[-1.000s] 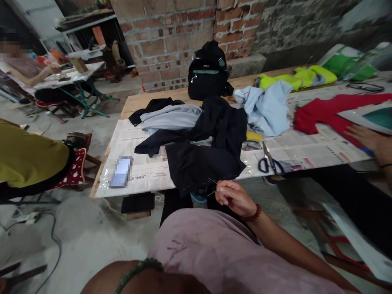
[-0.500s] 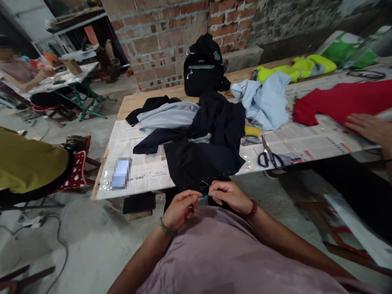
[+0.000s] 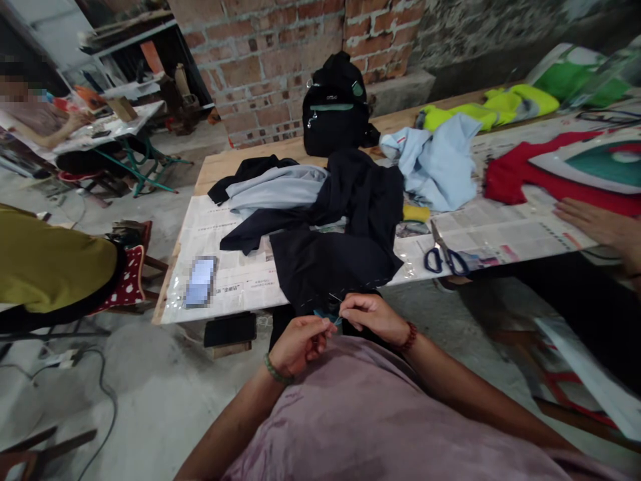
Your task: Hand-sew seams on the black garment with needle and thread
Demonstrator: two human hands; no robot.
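My right hand (image 3: pixel 373 318) is closed in a pinch on a thin sewing needle (image 3: pixel 334 296), whose tip points up and left. My left hand (image 3: pixel 299 342) is also closed, thumb against forefinger, on light blue thread (image 3: pixel 337 321) that runs between the two hands. Both hands are close together in front of my body, at the table's near edge. Just beyond them, black cloth (image 3: pixel 325 264) with a line of white stitches along its near edge hangs over that edge. More dark cloth and a grey piece (image 3: pixel 280 187) lie behind it.
Blue-handled scissors (image 3: pixel 443 257) lie to the right, a phone (image 3: pixel 201 282) to the left. A black backpack (image 3: pixel 334 107), light blue cloth (image 3: pixel 435 160) and a yellow-green garment (image 3: pixel 495 107) are farther back. At right, another person's hand (image 3: pixel 595 224) rests near an iron (image 3: pixel 595 160) on red cloth.
My left hand has turned slightly and drawn nearer my right, with more blue thread showing between them. At right, an iron has come into view over the red cloth.
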